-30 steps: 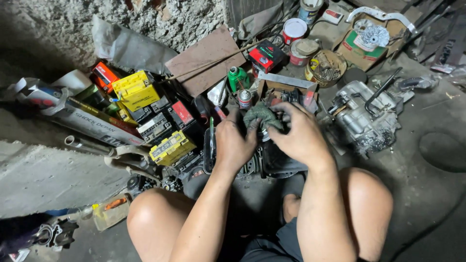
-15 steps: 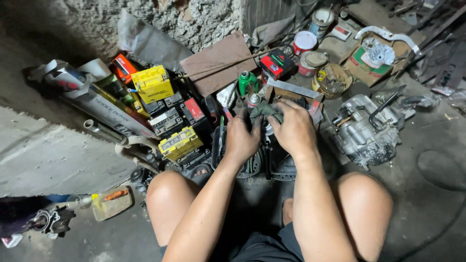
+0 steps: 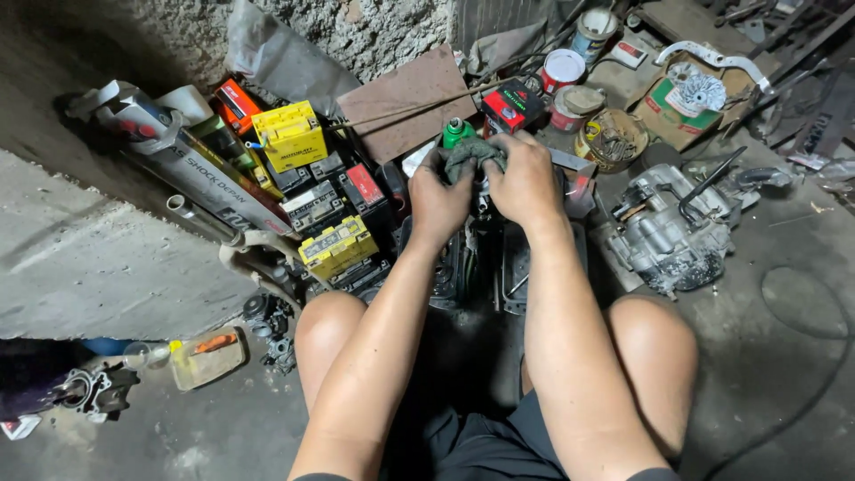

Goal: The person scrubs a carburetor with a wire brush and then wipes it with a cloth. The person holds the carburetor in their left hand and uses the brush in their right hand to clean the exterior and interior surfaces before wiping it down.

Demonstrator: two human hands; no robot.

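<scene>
The person sits low on the floor with knees spread, and both hands meet just above a dark metal engine part that lies between the legs. The left hand and the right hand are each closed around a greenish-grey rag, bunched up between the fingers and pressed down on the top of that part. So both grips are shut on the cloth, thumbs tucked in, knuckles up.

The rag looks soft and limp, the sort that folds wherever it is squeezed; it weighs next to nothing and probably carries some oil, so it may slide a bit on bare metal. Taking it in a wad, as these hands do, seems the sound way. The part beneath looks like cast metal, stiff and heavy, likely greasy; I would judge it better held by its outer edges or ribs than by any thin projection. What exactly sits under the cloth I cannot tell, as the hands cover it.

Just beyond the rag stands a small green bottle. To the right, well apart, lies a grey engine casing. To the left is a heap of batteries, among them a yellow battery, beside the rough wall.
</scene>
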